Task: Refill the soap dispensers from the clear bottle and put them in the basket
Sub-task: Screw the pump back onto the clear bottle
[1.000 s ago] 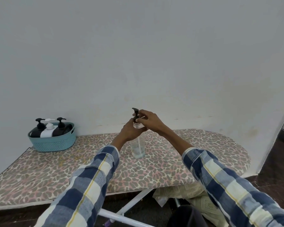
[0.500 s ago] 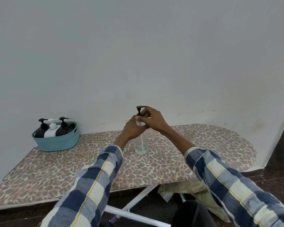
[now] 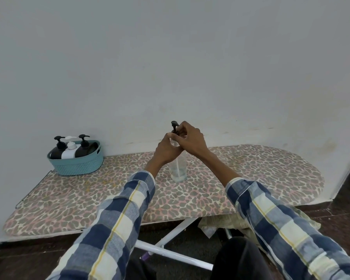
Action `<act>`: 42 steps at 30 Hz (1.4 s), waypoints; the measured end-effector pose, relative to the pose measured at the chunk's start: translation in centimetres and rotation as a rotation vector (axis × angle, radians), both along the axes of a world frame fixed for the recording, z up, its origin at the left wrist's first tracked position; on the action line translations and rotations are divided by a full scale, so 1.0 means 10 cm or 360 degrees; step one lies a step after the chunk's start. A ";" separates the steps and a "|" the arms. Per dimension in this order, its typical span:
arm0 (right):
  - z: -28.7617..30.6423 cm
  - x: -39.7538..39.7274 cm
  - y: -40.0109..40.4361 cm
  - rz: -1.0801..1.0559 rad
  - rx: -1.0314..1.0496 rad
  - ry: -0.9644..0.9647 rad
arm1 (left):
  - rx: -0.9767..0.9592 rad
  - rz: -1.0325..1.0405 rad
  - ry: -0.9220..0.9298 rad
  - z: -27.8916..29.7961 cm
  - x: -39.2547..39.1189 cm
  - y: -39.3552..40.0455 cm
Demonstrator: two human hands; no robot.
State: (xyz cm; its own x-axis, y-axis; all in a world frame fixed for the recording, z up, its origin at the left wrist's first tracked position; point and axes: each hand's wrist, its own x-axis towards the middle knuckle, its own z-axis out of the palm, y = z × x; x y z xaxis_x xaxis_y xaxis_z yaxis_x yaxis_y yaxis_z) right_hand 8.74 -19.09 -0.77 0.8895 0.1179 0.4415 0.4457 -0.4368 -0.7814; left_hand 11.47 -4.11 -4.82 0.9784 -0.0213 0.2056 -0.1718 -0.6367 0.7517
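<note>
Against a plain white wall (image 3: 170, 57) stands an ironing board (image 3: 251, 168) with a leopard-print cover, serving as the tabletop; its white metal legs (image 3: 170, 247) show beneath, over a dark floor (image 3: 18, 259).

At the far left end of the tabletop sits a teal woven basket (image 3: 77, 164). It holds three soap dispensers: two black ones (image 3: 56, 151) with black pumps and one white one (image 3: 70, 151) with a white pump between them, all leaning back inside it.

Two forearms in blue, cream and yellow plaid sleeves (image 3: 119, 219) reach to the middle of the tabletop, well apart from the basket. A clear bottle (image 3: 178, 168) stands upright there. Its body is transparent, with a white dip tube visible down the centre and only a shallow layer of clear liquid at the bottom. A black pump head (image 3: 173, 126) tops it, nozzle pointing left.

The left hand (image 3: 167, 150) is wrapped around the bottle's upper body. The right hand (image 3: 190, 138) sits over the neck, its fingers curled and pinching the pump collar just below the head.
</note>
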 end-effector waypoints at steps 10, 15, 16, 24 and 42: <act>0.05 0.05 -0.07 0.0026 -0.0093 0.0021 | -0.0026 -0.0001 -0.0005 0.03 -0.02 -0.06; 0.06 0.06 -0.05 0.0085 -0.0186 -0.0009 | -0.0074 -0.0009 0.0004 0.03 -0.07 -0.03; 0.06 0.06 -0.08 0.0103 -0.0199 -0.0006 | -0.0066 -0.0010 0.0011 0.02 -0.06 -0.03; 0.00 0.08 0.02 -0.0060 -0.0241 -0.0087 | -0.0052 0.0039 -0.0001 0.07 -0.15 -0.07; 0.04 0.06 -0.01 0.0009 -0.0126 -0.0040 | -0.0048 0.0153 -0.0115 0.07 -0.30 -0.15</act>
